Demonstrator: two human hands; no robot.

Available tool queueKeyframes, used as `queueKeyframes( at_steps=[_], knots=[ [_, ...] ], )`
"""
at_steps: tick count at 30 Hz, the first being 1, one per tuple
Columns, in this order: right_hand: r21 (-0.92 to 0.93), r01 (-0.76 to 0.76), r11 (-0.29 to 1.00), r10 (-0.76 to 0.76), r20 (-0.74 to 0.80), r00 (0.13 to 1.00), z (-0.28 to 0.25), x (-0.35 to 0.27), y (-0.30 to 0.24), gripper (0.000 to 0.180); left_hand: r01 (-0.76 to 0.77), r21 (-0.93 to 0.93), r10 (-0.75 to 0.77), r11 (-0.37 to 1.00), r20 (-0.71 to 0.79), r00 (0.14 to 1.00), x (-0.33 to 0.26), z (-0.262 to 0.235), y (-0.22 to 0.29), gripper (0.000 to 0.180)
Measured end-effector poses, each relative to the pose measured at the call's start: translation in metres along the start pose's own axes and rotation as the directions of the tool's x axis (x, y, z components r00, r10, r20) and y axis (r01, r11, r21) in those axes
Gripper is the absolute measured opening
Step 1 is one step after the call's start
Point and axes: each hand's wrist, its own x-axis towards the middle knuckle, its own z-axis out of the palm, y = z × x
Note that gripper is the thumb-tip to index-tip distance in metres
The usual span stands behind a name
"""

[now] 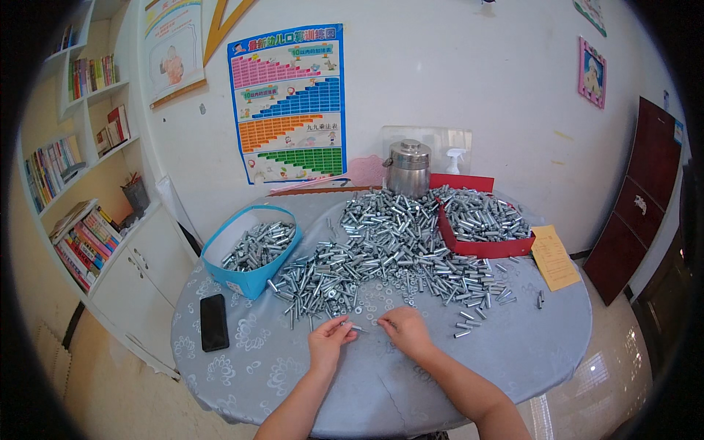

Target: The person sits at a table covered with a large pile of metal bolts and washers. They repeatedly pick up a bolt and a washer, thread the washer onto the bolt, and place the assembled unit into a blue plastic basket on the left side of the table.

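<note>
My left hand (334, 339) is closed, fingertips pinching a small metal bolt (358, 328) that points to the right. Just across from it, my right hand (404, 328) is closed too, thumb and fingers pressed together; whatever is in them is hidden or too small to name. Beyond both hands spreads a big heap of silvery metal bolts and sleeves (367, 253). Loose washers (376, 297) lie flat between the heap and my hands.
A blue bin (253, 281) of metal parts stands left, a red bin (488, 248) of them right. A black phone (214, 323), a yellow paper (555, 258), a steel pot (409, 170) and a spray bottle (454, 160) are around the cloth-covered table (286, 381). Several loose sleeves (467, 325) lie right.
</note>
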Motion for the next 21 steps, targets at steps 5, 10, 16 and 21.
queueKeyframes(
  at_steps=[5,10,16,21],
  knots=[
    [0.451,-0.466,0.761,0.417,0.21,0.884,-0.013,0.0,-0.017,0.018,0.086,-0.067,-0.087,0.994,-0.008,0.996,-0.002,0.002,0.006,0.024],
    [0.635,-0.522,0.57,0.409,0.332,0.85,-0.008,-0.002,-0.016,0.018,0.199,-0.109,-0.197,0.974,0.02,0.98,-0.001,0.001,0.003,0.025],
    [0.655,-0.507,0.56,0.397,0.325,0.858,-0.009,-0.002,-0.027,0.016,0.306,-0.195,-0.292,0.932,0.096,0.951,-0.002,-0.002,0.003,0.022],
    [0.61,-0.393,0.688,0.357,0.187,0.915,-0.008,-0.002,-0.03,0.017,0.344,-0.269,-0.322,0.9,0.122,0.939,0.002,-0.007,-0.005,0.022]
  ],
)
